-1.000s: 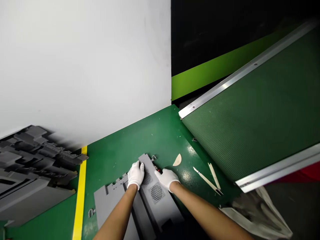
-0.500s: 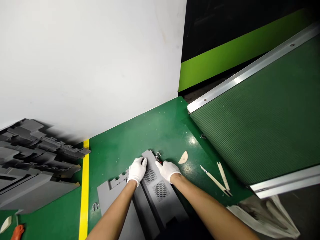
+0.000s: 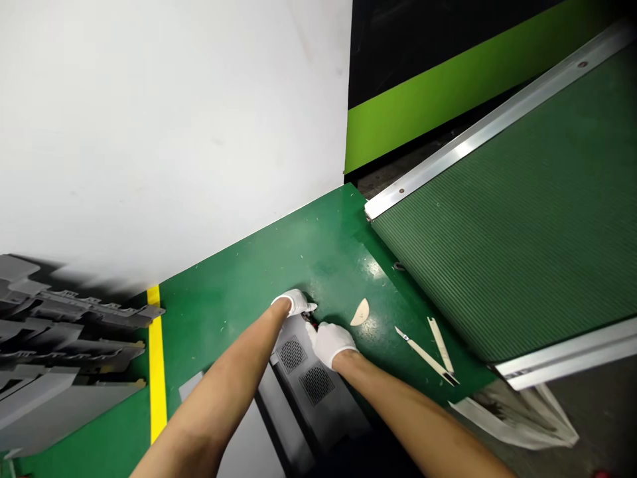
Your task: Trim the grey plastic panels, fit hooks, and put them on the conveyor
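Note:
A grey moulded plastic panel [image 3: 343, 405] with two mesh vents lies below me, its near end cut off by my dark clothing. At its far corner my white-gloved left hand [image 3: 297, 303] is bent over the edge, fingers closed and mostly hidden; what they pinch cannot be made out. Close beside it, my gloved right hand [image 3: 332, 342] is closed round a small red-handled tool [image 3: 313, 325], of which only a bit shows. The tool's tip is at the panel's far right edge, under the left fingertips.
Right of the panel lie a cream half-round piece [image 3: 361, 312], a scalpel-like knife [image 3: 425, 355] and a cream strip [image 3: 440, 345]. Grey moulded parts [image 3: 64, 372] lean at the left. A ribbed green conveyor [image 3: 507, 212] stands at the right, a white wall [image 3: 174, 133] behind.
My left hand has moved from the panel's top to its far corner, over the small hooked bit. The right hand stays at the edge with the tool. The view has shifted slightly.

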`<state>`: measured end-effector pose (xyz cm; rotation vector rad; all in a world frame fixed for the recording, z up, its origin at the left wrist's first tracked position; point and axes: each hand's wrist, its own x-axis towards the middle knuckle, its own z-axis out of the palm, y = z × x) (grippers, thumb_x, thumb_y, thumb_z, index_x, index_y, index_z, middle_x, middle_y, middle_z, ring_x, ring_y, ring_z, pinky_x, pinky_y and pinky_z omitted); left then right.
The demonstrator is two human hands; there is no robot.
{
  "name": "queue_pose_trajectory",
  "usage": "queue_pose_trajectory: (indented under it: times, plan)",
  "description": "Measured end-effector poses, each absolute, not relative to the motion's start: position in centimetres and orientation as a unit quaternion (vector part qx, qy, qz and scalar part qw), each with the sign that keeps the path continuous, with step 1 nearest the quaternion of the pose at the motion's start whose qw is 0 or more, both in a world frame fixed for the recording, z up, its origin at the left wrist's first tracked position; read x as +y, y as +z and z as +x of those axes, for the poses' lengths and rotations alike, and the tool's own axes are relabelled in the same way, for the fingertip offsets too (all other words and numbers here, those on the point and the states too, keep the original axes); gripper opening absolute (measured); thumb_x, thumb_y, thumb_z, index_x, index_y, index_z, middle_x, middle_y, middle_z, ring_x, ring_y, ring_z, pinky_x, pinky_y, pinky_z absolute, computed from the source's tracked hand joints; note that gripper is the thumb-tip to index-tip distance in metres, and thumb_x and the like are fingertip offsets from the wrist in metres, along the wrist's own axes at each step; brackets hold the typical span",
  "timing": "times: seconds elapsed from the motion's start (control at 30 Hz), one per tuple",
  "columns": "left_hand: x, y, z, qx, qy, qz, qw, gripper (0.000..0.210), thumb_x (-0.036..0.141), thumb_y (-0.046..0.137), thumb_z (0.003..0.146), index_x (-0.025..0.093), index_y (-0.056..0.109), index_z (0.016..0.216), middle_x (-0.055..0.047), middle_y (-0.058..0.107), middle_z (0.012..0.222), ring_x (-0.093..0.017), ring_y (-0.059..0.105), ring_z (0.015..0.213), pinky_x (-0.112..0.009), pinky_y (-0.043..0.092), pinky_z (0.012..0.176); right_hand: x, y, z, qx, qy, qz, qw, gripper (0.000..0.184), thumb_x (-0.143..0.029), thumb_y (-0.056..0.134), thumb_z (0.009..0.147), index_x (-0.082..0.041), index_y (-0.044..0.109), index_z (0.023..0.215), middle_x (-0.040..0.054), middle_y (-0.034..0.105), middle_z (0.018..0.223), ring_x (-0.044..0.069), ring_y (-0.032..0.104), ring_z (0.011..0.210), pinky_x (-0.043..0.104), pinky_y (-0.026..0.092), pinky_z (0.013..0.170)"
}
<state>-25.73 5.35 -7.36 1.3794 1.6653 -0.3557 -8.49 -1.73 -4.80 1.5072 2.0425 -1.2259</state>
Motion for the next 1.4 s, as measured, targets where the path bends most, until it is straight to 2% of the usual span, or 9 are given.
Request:
queue_pose_trajectory:
  times: [0.43, 0.6, 0.7, 0.87, 0.97, 1.1, 1.2, 1.3, 1.4]
  plan:
    - [1.2, -4.3, -28.3, 0.599, 0.236, 0.509, 0.571, 0.058, 0.070, 0.072, 0.075, 0.012, 0.077, 0.077, -0.015, 0.073, 0.095, -0.022, 0.063, 0.085, -0.034, 0.052, 0.082, -1.8, -6.8, -7.9, 0.728, -0.444, 0.506, 0.129, 0.075, -0.060, 0.019, 0.103, -0.009, 0.075, 0.104, 0.0265, 0.076, 0.105, 0.037, 0.073, 0.105, 0.045, 0.054, 0.090]
    - [-0.4, -2.9, -29.8, 0.720, 0.388, 0.350, 0.458, 0.067, 0.067, 0.066, 0.079, 0.009, 0.075, 0.110, -0.018, 0.074, 0.112, -0.023, 0.065, 0.093, -0.037, 0.052, 0.092, -2.0, -5.7, -6.1, 0.712, -0.454, 0.525, 0.110, 0.073, -0.063, 0.021, 0.103, -0.013, 0.073, 0.103, 0.0239, 0.077, 0.106, 0.035, 0.073, 0.106, 0.041, 0.053, 0.090]
    - [-1.6, -1.8, -28.8, 0.760, 0.429, 0.326, 0.364, 0.057, 0.063, 0.064, 0.081, 0.011, 0.075, 0.104, -0.015, 0.073, 0.110, -0.024, 0.065, 0.101, -0.038, 0.049, 0.101, -3.8, -5.7, -2.8, 0.654, -0.506, 0.559, 0.058, 0.068, -0.066, 0.023, 0.102, -0.018, 0.070, 0.092, 0.0189, 0.078, 0.103, 0.030, 0.073, 0.102, 0.036, 0.053, 0.086]
    - [-4.4, -0.3, -17.6, 0.679, 0.269, 0.469, 0.496, 0.042, 0.059, 0.068, 0.081, 0.018, 0.072, 0.076, -0.005, 0.071, 0.082, -0.021, 0.063, 0.082, -0.033, 0.051, 0.080, -10.5, -7.2, 6.3, 0.362, -0.635, 0.683, 0.001, 0.065, -0.079, 0.024, 0.096, -0.024, 0.052, 0.076, 0.0017, 0.060, 0.060, 0.016, 0.057, 0.046, 0.026, 0.041, 0.042]
    - [-6.0, -0.2, -7.1, 0.554, 0.151, 0.544, 0.612, 0.042, 0.057, 0.067, 0.084, 0.017, 0.071, 0.070, -0.003, 0.065, 0.069, -0.018, 0.057, 0.069, -0.031, 0.045, 0.066, -14.8, -8.0, 11.3, 0.250, -0.634, 0.732, -0.022, 0.061, -0.076, 0.027, 0.098, -0.024, 0.045, 0.071, -0.0033, 0.047, 0.049, 0.012, 0.045, 0.036, 0.023, 0.032, 0.036]
    - [-6.3, 0.0, 3.5, 0.476, 0.123, 0.604, 0.627, 0.041, 0.050, 0.066, 0.086, 0.021, 0.077, 0.113, -0.007, 0.075, 0.092, -0.022, 0.066, 0.082, -0.032, 0.052, 0.080, -18.3, -9.1, 15.5, 0.114, -0.601, 0.789, -0.052, 0.057, -0.068, 0.024, 0.101, -0.025, 0.044, 0.069, -0.0039, 0.043, 0.044, 0.012, 0.040, 0.033, 0.023, 0.031, 0.038]
    - [-5.2, -0.3, 4.5, 0.527, 0.081, 0.693, 0.486, 0.050, 0.049, 0.057, 0.092, 0.024, 0.069, 0.134, -0.013, 0.075, 0.115, -0.028, 0.070, 0.102, -0.039, 0.052, 0.097, -20.0, -9.9, 17.3, 0.112, -0.586, 0.797, -0.098, 0.058, -0.070, 0.025, 0.100, -0.025, 0.045, 0.068, -0.0024, 0.045, 0.045, 0.014, 0.043, 0.034, 0.025, 0.033, 0.038]
    - [-4.6, -1.2, -0.5, 0.547, -0.084, 0.767, 0.324, 0.046, 0.060, 0.053, 0.090, 0.022, 0.080, 0.090, -0.018, 0.076, 0.100, -0.037, 0.072, 0.099, -0.050, 0.051, 0.097, -21.3, -10.2, 18.5, 0.151, -0.579, 0.793, -0.118, 0.059, -0.071, 0.032, 0.098, -0.025, 0.046, 0.064, -0.0001, 0.050, 0.048, 0.016, 0.049, 0.039, 0.027, 0.036, 0.041]
    - [-4.6, -2.1, -7.4, 0.490, -0.244, 0.750, 0.371, 0.038, 0.062, 0.078, 0.062, 0.025, 0.076, 0.072, -0.013, 0.076, 0.081, -0.041, 0.074, 0.083, -0.052, 0.056, 0.083, -21.9, -9.8, 19.4, 0.163, -0.577, 0.790, -0.129, 0.060, -0.070, 0.034, 0.098, -0.024, 0.046, 0.062, 0.0006, 0.051, 0.050, 0.015, 0.052, 0.041, 0.026, 0.037, 0.042]
